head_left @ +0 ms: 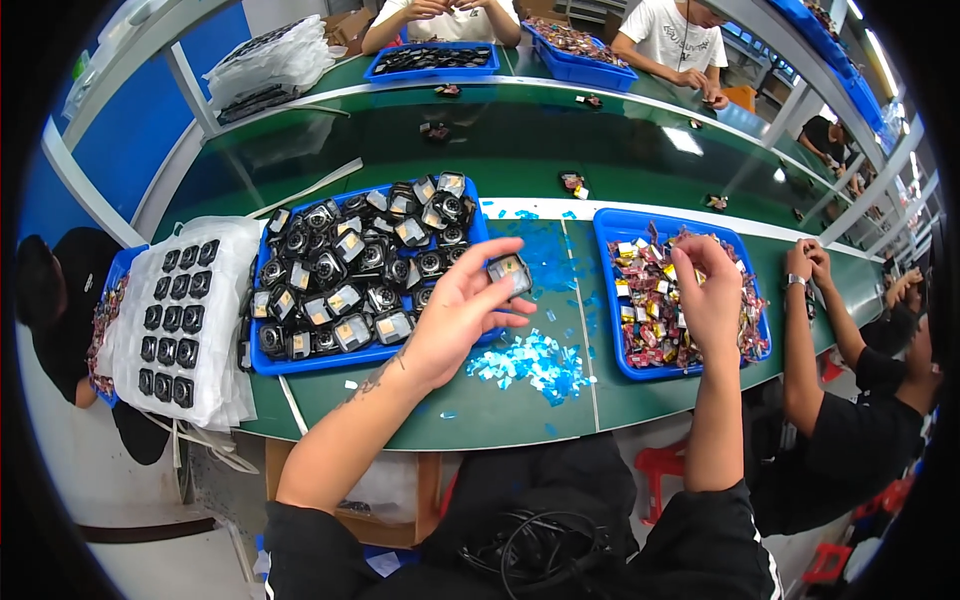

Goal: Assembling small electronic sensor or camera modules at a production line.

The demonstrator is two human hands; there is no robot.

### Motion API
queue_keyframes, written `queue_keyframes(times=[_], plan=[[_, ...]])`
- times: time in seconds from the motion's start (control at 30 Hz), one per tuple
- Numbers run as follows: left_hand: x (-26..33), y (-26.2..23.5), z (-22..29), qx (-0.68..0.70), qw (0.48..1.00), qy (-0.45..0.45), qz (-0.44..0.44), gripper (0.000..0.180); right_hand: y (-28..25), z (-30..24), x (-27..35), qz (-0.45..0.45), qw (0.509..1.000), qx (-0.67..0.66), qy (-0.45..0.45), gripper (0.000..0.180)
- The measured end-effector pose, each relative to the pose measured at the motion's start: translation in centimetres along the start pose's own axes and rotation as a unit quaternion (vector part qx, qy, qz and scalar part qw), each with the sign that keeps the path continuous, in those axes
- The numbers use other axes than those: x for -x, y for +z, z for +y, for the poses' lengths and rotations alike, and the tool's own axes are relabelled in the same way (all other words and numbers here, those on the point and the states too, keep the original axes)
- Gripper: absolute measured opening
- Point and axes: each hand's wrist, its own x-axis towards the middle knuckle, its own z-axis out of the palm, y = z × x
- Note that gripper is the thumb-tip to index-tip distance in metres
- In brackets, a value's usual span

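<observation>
My left hand (pixel 458 318) holds a small black watch case (pixel 511 273) between thumb and fingers, its silvery-grey face up. It is just right of a blue tray (pixel 375 358) heaped with similar black cases (pixel 330 268), some showing round fronts, others grey backs. Over another blue tray (pixel 632 368) at the right is my right hand (pixel 712 300), fingers curved and thumb apart, with nothing visible in them. That tray is full of small red, yellow and white parts (pixel 640 300), possibly tiny batteries with flex strips. Between the trays lies a pile of pale blue film pieces (pixel 535 368).
At the left, a stack of clear plastic trays (pixel 190 255) holds rows of round-faced cases. Beyond a metal rail, a green conveyor belt (pixel 500 135) carries scattered small assemblies (pixel 573 184). Co-workers sit across and at the right, where a person's hands (pixel 812 262) are close by.
</observation>
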Motion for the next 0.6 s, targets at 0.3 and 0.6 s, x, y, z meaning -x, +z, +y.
queue_keyframes(times=[0.3,0.6], plan=[[0.1,0.3,-0.8,-0.353,0.915,0.190,-0.049,0.028,-0.2,-7.0,2.1,-0.232,0.940,-0.243,0.063,0.005],[0.3,0.2,-1.5,-0.362,0.903,0.186,-0.139,0.014,2.2,-8.0,1.9,-0.322,0.911,-0.255,0.048,0.009]])
